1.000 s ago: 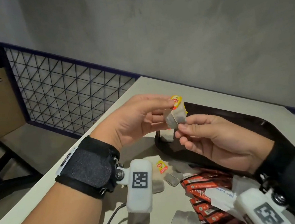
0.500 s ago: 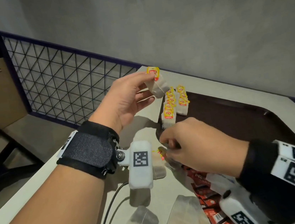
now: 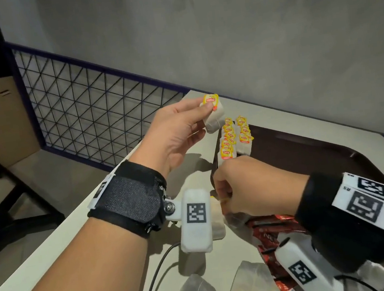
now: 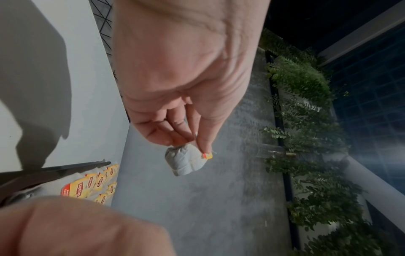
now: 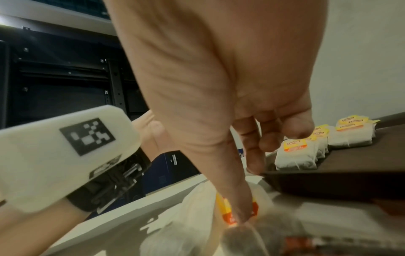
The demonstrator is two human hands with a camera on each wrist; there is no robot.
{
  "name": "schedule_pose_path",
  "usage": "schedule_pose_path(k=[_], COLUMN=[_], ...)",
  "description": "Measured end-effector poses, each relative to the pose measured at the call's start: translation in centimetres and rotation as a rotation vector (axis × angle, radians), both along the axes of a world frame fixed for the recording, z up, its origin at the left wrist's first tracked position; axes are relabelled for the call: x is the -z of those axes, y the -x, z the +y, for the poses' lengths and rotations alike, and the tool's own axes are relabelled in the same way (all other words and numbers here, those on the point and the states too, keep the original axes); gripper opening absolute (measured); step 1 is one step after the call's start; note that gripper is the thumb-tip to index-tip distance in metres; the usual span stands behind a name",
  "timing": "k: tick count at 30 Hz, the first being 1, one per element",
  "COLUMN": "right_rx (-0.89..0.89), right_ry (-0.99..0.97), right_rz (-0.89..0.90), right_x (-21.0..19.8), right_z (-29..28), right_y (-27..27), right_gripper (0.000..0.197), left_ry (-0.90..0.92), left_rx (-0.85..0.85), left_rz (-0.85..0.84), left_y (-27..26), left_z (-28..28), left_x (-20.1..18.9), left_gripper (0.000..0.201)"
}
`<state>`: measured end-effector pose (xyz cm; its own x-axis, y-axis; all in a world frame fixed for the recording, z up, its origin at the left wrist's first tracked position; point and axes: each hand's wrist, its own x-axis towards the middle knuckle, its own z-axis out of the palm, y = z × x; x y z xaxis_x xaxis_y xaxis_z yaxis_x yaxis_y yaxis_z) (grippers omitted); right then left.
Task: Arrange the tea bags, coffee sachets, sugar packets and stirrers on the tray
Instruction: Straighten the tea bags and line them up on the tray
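Tea bag (image 3: 212, 117), soft papery pouch with glossy yellow tag, pinched between left hand (image 3: 177, 132) thumb and fingertips, raised just left of the tray (image 3: 331, 150).

Behind it, two neat rows of stacked tea bags (image 3: 234, 140) in the dark, smooth tray's far-left corner. Lower down, right hand (image 3: 247, 188) with fingers curled, pinching a tagged loose tea bag (image 5: 238, 213) on the pale table (image 3: 99, 229). Beside that, crinkly red coffee sachets (image 3: 274, 232).

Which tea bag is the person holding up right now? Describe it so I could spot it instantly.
Find the dark tray on the pale table. Just past its far left corner, the left hand pinches one tea bag by its yellow tag. It alone hangs in the air; the others lie in rows on the tray.
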<state>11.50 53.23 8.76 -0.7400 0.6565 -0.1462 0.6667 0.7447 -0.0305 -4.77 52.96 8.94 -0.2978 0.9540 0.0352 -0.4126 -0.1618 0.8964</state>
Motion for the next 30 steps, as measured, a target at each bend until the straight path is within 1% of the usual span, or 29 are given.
schedule_pose_path(k=[3,6,8,12,16,19,21,23,27,30], right_rx=[0.027,0.072,0.105,0.136,0.157,0.168,0.199,0.226,0.269,0.253], right_ry=[0.011,0.12,0.2,0.412,0.561,0.631,0.648,0.665,0.658,0.658], right_rz=[0.106,0.219,0.309,0.602,0.888,1.077,1.192,1.241,1.272,1.298], right_x=[-1.3,-2.9,-4.0,-5.2,-5.1,-5.1,-4.9,-4.6,-4.3,-4.3], right_z=[-0.4,-0.9,-1.2,-1.3,-0.4,0.5,1.0,1.6,2.6,2.7], right_y=[-0.9,-2.6,-3.6,-5.5,-6.7,-7.0,-7.0,-6.9,-7.0,-7.3], right_gripper=[0.015,0.021,0.02,0.024,0.025,0.03,0.035,0.037,0.047,0.043], left_ry=[-0.014,-0.037,-0.056,-0.082,-0.1,-0.128,-0.16,-0.2,-0.232,-0.238], left_rx=[0.02,0.045,0.063,0.068,0.072,0.079,0.057,0.029,0.015,0.006], left_rz=[0.009,0.008,0.002,0.032,0.097,0.141,0.213,0.292,0.331,0.347], left_y=[-0.1,-0.3,-0.5,-1.3,-2.0,-2.6,-2.9,-3.1,-3.5,-3.9], left_z=[-0.1,-0.2,-0.2,-0.3,-0.4,-0.5,-0.7,-0.9,-1.2,-1.2], left_x=[-0.1,0.0,0.0,0.0,0.2,0.2,0.2,0.1,0.0,0.2], left_gripper=[0.014,0.017,0.018,0.023,0.03,0.034,0.039,0.042,0.038,0.032])
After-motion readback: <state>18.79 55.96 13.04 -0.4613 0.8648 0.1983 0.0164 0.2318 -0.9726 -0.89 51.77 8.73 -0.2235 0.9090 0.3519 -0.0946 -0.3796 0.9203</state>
